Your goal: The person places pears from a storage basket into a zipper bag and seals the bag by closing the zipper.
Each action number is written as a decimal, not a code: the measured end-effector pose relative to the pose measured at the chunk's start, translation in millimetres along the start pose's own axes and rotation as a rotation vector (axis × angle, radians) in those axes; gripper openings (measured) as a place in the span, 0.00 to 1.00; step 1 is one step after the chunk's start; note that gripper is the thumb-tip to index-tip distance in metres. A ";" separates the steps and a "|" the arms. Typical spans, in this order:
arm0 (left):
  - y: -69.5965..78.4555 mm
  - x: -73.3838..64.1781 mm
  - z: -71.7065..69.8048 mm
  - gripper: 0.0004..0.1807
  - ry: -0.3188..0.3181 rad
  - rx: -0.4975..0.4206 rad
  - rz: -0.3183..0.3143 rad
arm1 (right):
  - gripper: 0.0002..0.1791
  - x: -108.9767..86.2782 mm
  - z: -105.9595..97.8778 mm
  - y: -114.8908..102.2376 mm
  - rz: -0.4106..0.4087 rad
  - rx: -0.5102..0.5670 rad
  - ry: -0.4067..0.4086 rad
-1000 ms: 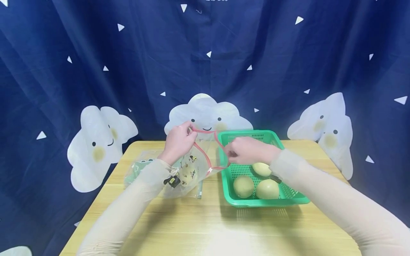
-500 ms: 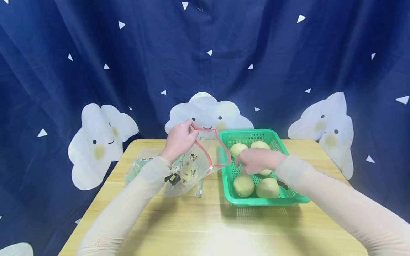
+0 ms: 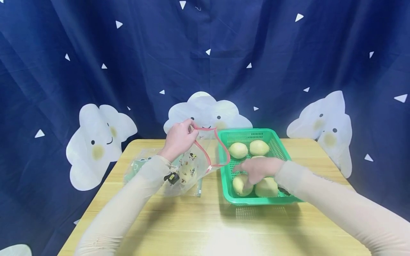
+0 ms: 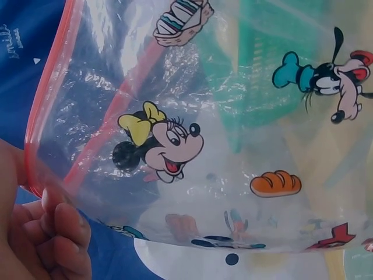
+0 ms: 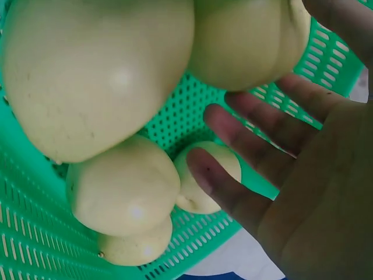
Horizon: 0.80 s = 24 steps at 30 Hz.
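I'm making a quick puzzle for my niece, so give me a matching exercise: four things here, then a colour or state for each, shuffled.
1. Bag
2. Basket
3. Left hand
4. Right hand

A. Fingers spread, over the basket
B. Clear, red-edged
C. Pinching the bag's edge
D. Green, with holes

Pairs: 1-B, 2-D, 3-C, 4-A.
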<state>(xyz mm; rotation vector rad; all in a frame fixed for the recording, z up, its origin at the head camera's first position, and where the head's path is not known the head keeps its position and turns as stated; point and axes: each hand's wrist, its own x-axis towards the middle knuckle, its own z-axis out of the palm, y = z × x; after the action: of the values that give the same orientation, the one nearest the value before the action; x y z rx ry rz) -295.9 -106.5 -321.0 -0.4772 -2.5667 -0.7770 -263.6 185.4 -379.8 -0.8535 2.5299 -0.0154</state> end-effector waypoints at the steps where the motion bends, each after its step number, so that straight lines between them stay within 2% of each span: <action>1: -0.3 0.3 -0.1 0.09 -0.002 0.007 0.004 | 0.47 0.4 1.6 -0.7 -0.005 -0.009 -0.006; 5: -1.4 1.3 -0.9 0.09 -0.008 0.054 0.012 | 0.46 2.4 5.7 -2.2 -0.042 -0.056 -0.025; 14: -1.4 -0.5 -3.0 0.10 -0.024 0.101 0.029 | 0.44 7.0 9.7 -3.9 -0.040 -0.072 -0.040; 19: -1.2 -1.8 -2.2 0.09 -0.025 0.109 0.037 | 0.39 8.5 12.5 -4.9 -0.043 -0.058 -0.012; 24: -1.6 -2.3 -1.5 0.09 -0.049 0.139 0.001 | 0.31 8.3 11.3 -3.9 -0.045 -0.065 0.028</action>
<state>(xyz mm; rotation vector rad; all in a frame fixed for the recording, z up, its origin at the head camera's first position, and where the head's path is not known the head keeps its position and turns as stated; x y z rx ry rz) -294.2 -109.1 -321.7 -0.4590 -2.6427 -0.5878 -262.2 178.9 -392.8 -0.9416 2.5489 0.0413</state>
